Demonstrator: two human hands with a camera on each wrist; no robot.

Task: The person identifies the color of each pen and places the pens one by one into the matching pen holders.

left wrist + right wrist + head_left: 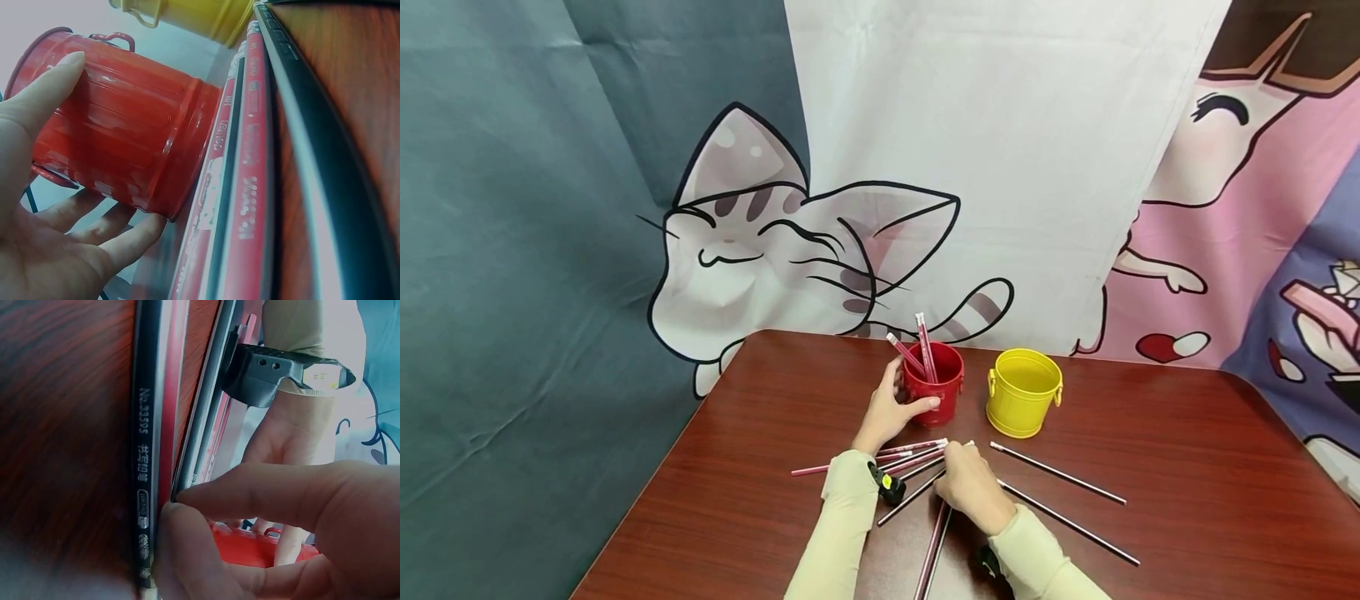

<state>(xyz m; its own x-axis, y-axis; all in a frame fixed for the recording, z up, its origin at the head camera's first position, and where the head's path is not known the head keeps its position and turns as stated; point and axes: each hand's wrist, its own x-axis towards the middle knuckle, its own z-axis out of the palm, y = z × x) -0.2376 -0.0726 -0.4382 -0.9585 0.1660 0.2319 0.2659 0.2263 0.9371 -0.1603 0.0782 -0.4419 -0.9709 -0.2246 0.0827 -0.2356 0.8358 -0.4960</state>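
A red bucket [942, 408] with side handles stands on the table, with two red pencils [927, 354] leaning inside. My left hand [886, 414] holds this bucket from its left side, thumb across the front and fingers around the far side. Red and black pencils [145, 412] lie fanned out on the table before it. Over their near-bucket ends, my right hand [973, 485] pinches a pencil between thumb and index finger [250, 494]; which pencil it is, the fingertips partly hide.
A yellow bucket [1022, 400] stands to the right of the red one. Two dark pencils [1060, 473] lie apart on the right side of the brown table [737, 517]. Behind the table hangs a cloth [1000, 125] with cartoon prints.
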